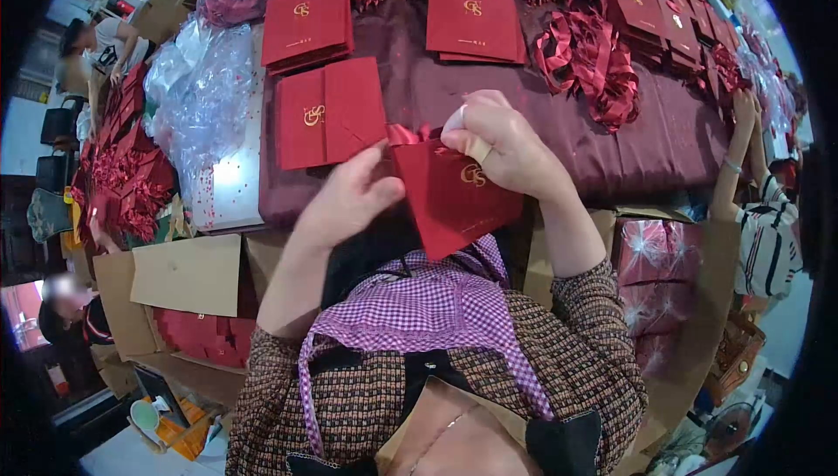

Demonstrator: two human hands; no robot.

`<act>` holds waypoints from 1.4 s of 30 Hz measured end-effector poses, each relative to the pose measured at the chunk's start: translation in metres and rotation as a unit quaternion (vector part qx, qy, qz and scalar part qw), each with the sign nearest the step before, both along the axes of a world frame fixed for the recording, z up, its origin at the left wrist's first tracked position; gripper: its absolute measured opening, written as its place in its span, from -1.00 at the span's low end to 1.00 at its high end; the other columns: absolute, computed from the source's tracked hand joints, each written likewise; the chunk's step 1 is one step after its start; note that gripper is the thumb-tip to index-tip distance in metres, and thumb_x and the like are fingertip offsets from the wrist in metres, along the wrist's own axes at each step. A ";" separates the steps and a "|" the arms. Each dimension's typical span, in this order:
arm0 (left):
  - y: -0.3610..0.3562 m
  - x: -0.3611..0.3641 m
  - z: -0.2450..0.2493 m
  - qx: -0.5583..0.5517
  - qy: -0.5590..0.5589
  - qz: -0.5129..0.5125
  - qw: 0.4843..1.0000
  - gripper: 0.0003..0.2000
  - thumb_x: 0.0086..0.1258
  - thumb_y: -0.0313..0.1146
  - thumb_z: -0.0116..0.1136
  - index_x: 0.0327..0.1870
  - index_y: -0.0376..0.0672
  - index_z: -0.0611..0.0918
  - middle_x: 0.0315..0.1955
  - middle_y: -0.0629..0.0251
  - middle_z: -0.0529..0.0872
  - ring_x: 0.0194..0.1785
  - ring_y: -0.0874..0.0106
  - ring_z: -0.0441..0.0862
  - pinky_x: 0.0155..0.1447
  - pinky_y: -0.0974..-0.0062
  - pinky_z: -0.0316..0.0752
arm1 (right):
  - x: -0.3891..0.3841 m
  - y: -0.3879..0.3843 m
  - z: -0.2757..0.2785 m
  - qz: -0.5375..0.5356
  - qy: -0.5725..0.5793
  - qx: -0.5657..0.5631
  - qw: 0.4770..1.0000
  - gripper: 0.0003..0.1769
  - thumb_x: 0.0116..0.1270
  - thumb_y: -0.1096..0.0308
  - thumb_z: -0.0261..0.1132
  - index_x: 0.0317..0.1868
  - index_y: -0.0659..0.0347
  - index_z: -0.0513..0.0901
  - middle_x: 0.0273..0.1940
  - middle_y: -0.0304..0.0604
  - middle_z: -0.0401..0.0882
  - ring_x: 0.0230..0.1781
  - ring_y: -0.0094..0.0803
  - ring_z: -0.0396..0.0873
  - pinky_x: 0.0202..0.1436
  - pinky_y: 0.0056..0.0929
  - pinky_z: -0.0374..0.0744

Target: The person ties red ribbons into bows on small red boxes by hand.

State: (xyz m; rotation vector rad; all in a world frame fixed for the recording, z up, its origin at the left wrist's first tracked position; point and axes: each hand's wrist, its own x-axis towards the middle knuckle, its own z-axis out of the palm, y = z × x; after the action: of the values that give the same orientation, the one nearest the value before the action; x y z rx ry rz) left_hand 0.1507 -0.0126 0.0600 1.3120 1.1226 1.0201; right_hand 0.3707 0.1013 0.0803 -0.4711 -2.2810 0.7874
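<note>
A red paper bag with a gold logo (pixel 454 205) hangs tilted over the table's front edge. My right hand (pixel 506 144) is closed on its top edge, near a bit of red ribbon. Beside the bag's left top corner is my left hand (pixel 353 192), its fingers apart and nothing visible in them. Just behind that hand lies a flat red bag stack (pixel 327 114). Two more stacks of red bags, one at the back left (pixel 307 22) and one at the back centre (pixel 476 22), rest on the dark red cloth (pixel 419 83).
Red ribbon bundles (pixel 598 66) lie right of centre. Clear plastic (pixel 201 75) is at the left. Open cartons stand at the left (pixel 185 275) and right (pixel 716 293). Other people are at the far left (pixel 109 44) and at the right (pixel 768 240).
</note>
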 end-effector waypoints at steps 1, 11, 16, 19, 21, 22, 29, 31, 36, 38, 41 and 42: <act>0.001 0.016 -0.003 -0.044 -0.072 0.050 0.995 -0.51 0.46 -0.23 0.15 0.28 -0.36 0.42 -0.04 0.33 0.60 -0.01 0.58 0.52 0.15 0.57 0.41 | -0.006 -0.001 -0.001 0.029 -0.001 -0.013 1.000 -0.91 0.25 0.41 0.28 -0.38 0.22 0.58 -0.47 -0.16 0.53 -0.30 -0.15 0.52 0.09 -0.19 0.38; 0.021 0.018 -0.007 -0.184 -0.363 0.178 0.896 -0.77 0.52 -0.34 0.00 0.06 -0.24 0.56 -0.03 0.24 0.67 0.02 0.42 0.62 0.13 0.39 0.52 | 0.026 -0.056 0.028 0.060 -0.255 0.152 0.953 0.04 -0.10 -0.20 0.37 0.39 0.10 0.30 0.43 0.01 0.18 0.46 0.05 0.12 0.46 0.10 0.11; 0.022 0.021 -0.005 -0.188 -0.432 0.125 0.873 -0.75 0.51 -0.34 -0.02 0.07 -0.28 0.55 0.01 0.19 0.65 0.10 0.33 0.61 0.23 0.29 0.49 | 0.034 -0.069 0.016 -0.006 -0.229 0.244 0.942 -0.38 0.14 0.36 0.25 0.29 0.07 0.44 0.31 -0.06 0.40 0.33 -0.07 0.37 0.39 0.04 0.27; 0.026 0.011 -0.006 -0.222 -0.459 0.111 0.853 -0.70 0.53 -0.26 -0.05 0.05 -0.31 0.56 0.05 0.07 0.64 0.12 0.25 0.61 0.26 0.22 0.48 | 0.042 -0.083 0.039 -0.011 -0.197 0.240 0.950 -0.45 0.15 0.45 0.18 0.22 0.10 0.52 0.21 -0.07 0.51 0.23 -0.12 0.48 0.32 -0.03 0.38; 0.027 0.000 -0.017 -0.190 -0.453 0.069 0.868 -0.69 0.54 -0.22 -0.07 -0.03 -0.32 0.59 0.09 -0.05 0.61 0.13 0.14 0.60 0.26 0.15 0.48 | 0.047 -0.090 0.050 0.008 -0.196 0.249 0.949 -0.46 0.16 0.45 0.17 0.22 0.09 0.52 0.20 -0.07 0.53 0.21 -0.14 0.50 0.30 -0.06 0.40; 0.027 -0.005 -0.018 -0.186 -0.449 0.058 0.872 -0.69 0.54 -0.22 -0.07 -0.03 -0.32 0.59 0.09 -0.05 0.61 0.13 0.14 0.60 0.26 0.15 0.48 | 0.050 -0.094 0.057 0.014 -0.199 0.243 0.949 -0.46 0.16 0.45 0.16 0.22 0.08 0.53 0.21 -0.07 0.53 0.21 -0.13 0.51 0.30 -0.08 0.41; 0.017 -0.037 -0.007 -0.122 -0.493 0.126 0.852 -0.77 0.50 -0.32 0.00 -0.05 -0.30 0.59 -0.01 0.01 0.64 0.13 0.08 0.57 0.18 0.04 0.51 | 0.072 -0.071 0.081 0.063 -0.136 0.025 0.988 -0.41 0.03 0.63 0.22 0.15 0.09 0.62 0.06 -0.06 0.65 0.05 -0.10 0.60 0.12 -0.26 0.56; 0.015 -0.039 0.004 -0.067 -0.474 0.056 0.876 -0.79 0.46 -0.40 0.03 -0.02 -0.31 0.58 -0.04 0.06 0.65 0.09 0.10 0.58 0.16 0.09 0.52 | 0.074 -0.056 0.112 0.037 -0.206 -0.065 0.976 -0.36 -0.02 0.72 0.21 0.15 0.12 0.63 0.05 -0.03 0.66 0.04 -0.12 0.63 0.15 -0.33 0.55; 0.000 -0.038 0.036 0.001 -0.330 0.217 0.919 -0.72 0.40 -0.54 -0.02 0.11 -0.34 0.48 0.08 0.05 0.59 0.11 0.21 0.57 0.20 0.21 0.49 | 0.066 0.019 0.140 -0.052 -0.167 0.001 0.985 -0.45 0.21 0.77 0.08 0.22 0.26 0.53 0.16 0.04 0.58 0.22 -0.30 0.52 0.26 -0.43 0.48; -0.008 -0.049 0.033 0.072 -0.262 0.282 0.920 -0.71 0.39 -0.58 -0.01 0.11 -0.34 0.49 0.09 0.08 0.58 0.15 0.30 0.55 0.24 0.32 0.46 | 0.053 0.048 0.141 -0.119 -0.093 0.042 0.988 -0.49 0.25 0.70 0.13 0.23 0.25 0.51 0.16 0.01 0.58 0.21 -0.25 0.53 0.27 -0.39 0.48; -0.006 -0.065 0.019 0.126 -0.124 0.348 0.921 -0.71 0.40 -0.58 0.01 0.13 -0.36 0.49 0.07 0.13 0.59 0.14 0.39 0.53 0.25 0.44 0.43 | 0.023 0.087 0.116 -0.228 -0.039 0.238 0.943 -0.52 0.27 0.65 0.10 0.21 0.23 0.52 0.18 -0.02 0.56 0.19 -0.06 0.52 0.26 -0.26 0.48; -0.007 -0.072 0.015 0.143 -0.045 0.381 0.913 -0.71 0.41 -0.56 0.03 0.13 -0.37 0.49 0.06 0.14 0.59 0.13 0.40 0.53 0.24 0.46 0.42 | 0.012 0.108 0.092 -0.253 -0.035 0.266 0.930 -0.53 0.26 0.60 0.09 0.20 0.16 0.54 0.21 -0.05 0.53 0.25 -0.03 0.46 0.29 -0.18 0.44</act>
State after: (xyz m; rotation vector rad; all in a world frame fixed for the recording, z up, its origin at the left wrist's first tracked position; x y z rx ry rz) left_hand 0.0786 -0.0194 0.0750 1.0263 1.4952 1.8545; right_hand 0.3824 0.2088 0.1721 -0.7836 -2.1683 -0.1078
